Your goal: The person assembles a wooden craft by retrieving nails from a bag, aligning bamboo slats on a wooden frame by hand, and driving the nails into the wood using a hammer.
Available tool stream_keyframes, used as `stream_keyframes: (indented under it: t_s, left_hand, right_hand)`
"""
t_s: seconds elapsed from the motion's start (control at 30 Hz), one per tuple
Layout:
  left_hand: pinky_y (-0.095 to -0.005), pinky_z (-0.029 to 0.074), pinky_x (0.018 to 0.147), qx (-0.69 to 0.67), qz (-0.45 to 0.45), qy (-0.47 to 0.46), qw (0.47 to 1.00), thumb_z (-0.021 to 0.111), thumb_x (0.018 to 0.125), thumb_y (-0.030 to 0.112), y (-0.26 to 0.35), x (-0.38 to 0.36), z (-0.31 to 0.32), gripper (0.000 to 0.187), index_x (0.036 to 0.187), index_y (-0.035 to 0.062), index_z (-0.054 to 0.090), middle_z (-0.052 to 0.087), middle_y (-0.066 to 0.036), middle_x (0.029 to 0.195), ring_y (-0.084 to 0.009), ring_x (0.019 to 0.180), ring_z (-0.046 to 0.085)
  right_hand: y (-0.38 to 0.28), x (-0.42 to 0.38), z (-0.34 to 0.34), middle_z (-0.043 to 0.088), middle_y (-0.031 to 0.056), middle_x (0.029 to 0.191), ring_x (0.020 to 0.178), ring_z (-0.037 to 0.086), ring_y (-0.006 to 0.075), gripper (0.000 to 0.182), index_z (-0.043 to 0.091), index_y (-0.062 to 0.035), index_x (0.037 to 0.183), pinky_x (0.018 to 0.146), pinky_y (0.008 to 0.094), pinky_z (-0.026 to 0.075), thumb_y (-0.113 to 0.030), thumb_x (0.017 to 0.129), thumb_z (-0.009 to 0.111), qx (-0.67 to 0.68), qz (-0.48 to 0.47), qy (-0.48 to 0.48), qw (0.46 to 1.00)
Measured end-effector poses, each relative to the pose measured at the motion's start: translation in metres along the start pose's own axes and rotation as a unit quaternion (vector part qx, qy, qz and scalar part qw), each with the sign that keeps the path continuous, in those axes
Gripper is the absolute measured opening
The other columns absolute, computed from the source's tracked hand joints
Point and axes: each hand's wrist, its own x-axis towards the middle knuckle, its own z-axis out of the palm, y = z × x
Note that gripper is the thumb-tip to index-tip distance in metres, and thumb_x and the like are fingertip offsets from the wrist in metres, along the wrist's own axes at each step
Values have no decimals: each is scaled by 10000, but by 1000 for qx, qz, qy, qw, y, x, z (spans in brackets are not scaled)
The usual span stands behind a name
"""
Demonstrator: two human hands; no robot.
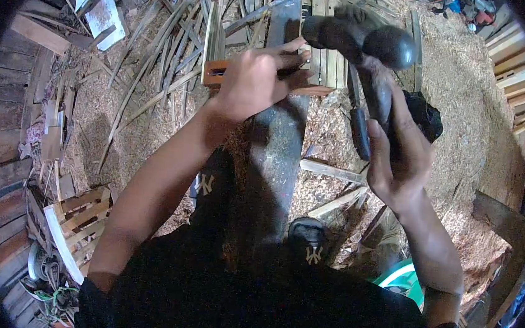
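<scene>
My right hand (403, 161) is wrapped around the handle of a dark tool that looks like a nail gun (390, 47), with a rounded head. Its narrower end points left, over a slatted wooden crate (322, 90). The crate lies across a long dark beam (273, 184) in front of me. Bent over the crate's near side is my left hand (251, 82), its fingers gripping near the slats; the fingertips are partly in shadow. An oblong slot shows in the crate's near board, left of that hand.
Loose wooden strips (173, 37) are heaped at the back left, over shavings covering the floor. Wooden slatwork (85, 223) stands at the lower left, more at the right edge (516, 80). A green tub (411, 280) sits near my right arm. My shoe (308, 233) is beside the beam.
</scene>
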Motion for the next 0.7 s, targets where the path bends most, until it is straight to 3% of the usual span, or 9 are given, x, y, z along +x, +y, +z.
stream_keyframes:
  t_s: [0.03, 0.1, 0.17, 0.2, 0.27, 0.37, 0.5, 0.6, 0.7]
  left_hand:
    - [-465, 623, 804, 17, -9, -1, 1000, 753, 843, 128, -3, 1, 3, 266, 1082, 22, 803, 758, -224, 1129, -423, 868, 762]
    - [-460, 625, 792, 35, -14, 0, 999, 754, 846, 135, -5, 4, 4, 246, 1054, 12, 804, 755, -210, 1173, -419, 856, 764]
    - [-451, 627, 812, 40, 14, 13, 999, 757, 844, 142, -6, 4, 5, 213, 1010, 19, 808, 743, -151, 1267, -391, 865, 769]
    - [-451, 627, 812, 40, 13, 11, 999, 757, 844, 142, -4, 4, 3, 213, 1010, 19, 808, 743, -151, 1267, -391, 865, 769]
    - [-429, 574, 1019, 15, -32, -37, 999, 759, 841, 124, -1, 1, -2, 278, 1106, 48, 795, 706, -224, 1303, -391, 1118, 728]
    - [-427, 580, 1000, 50, -31, -24, 998, 757, 846, 127, -3, 1, 2, 303, 1139, 62, 794, 715, -208, 1297, -387, 1093, 740]
    - [-431, 583, 980, 8, -59, -39, 997, 752, 856, 133, 5, 8, -3, 329, 1176, 63, 786, 716, -190, 1307, -386, 1089, 741]
    - [-435, 588, 951, -27, -31, -13, 999, 755, 857, 130, 5, 0, -3, 308, 1150, 40, 786, 732, -191, 1267, -382, 1075, 744]
    - [-436, 590, 933, -5, -34, -4, 999, 759, 845, 116, 3, 2, 0, 291, 1116, 13, 783, 740, -216, 1217, -392, 1064, 742]
  right_hand:
    - [2, -3, 3, 728, 314, 1166, 942, 779, 352, 609, 548, 20, 1496, 800, 399, 607, 68, 912, 715, -9, -18, 15, 1000]
    - [9, -11, 6, 735, 295, 1078, 876, 761, 383, 584, 536, 29, 1499, 774, 418, 599, 36, 939, 701, -8, 64, -88, 994]
    - [7, -10, 4, 732, 289, 1023, 845, 759, 368, 567, 540, 36, 1494, 751, 410, 592, 19, 950, 697, -3, 88, -69, 994]
    - [5, -6, 1, 733, 293, 1060, 872, 766, 366, 567, 542, 40, 1490, 766, 404, 596, 25, 946, 698, -2, 85, -53, 995]
    - [6, 0, 0, 718, 309, 1192, 968, 780, 362, 566, 540, 54, 1483, 819, 391, 604, 38, 940, 697, -16, 9, 5, 1000]
    - [13, -10, 5, 694, 311, 1277, 1022, 774, 378, 569, 535, 49, 1485, 850, 395, 605, 33, 942, 702, -10, 4, 5, 1000]
    - [0, -3, -1, 752, 268, 1089, 938, 772, 387, 598, 531, 38, 1497, 801, 427, 603, 57, 926, 710, -11, 120, -91, 989]
    - [2, 7, -3, 715, 316, 1221, 974, 778, 346, 599, 528, 69, 1487, 811, 382, 616, 69, 918, 712, -34, -25, 13, 999]
    - [12, -6, 4, 686, 325, 1291, 975, 779, 358, 591, 536, 56, 1485, 839, 386, 620, 55, 922, 714, -29, -34, 4, 999]
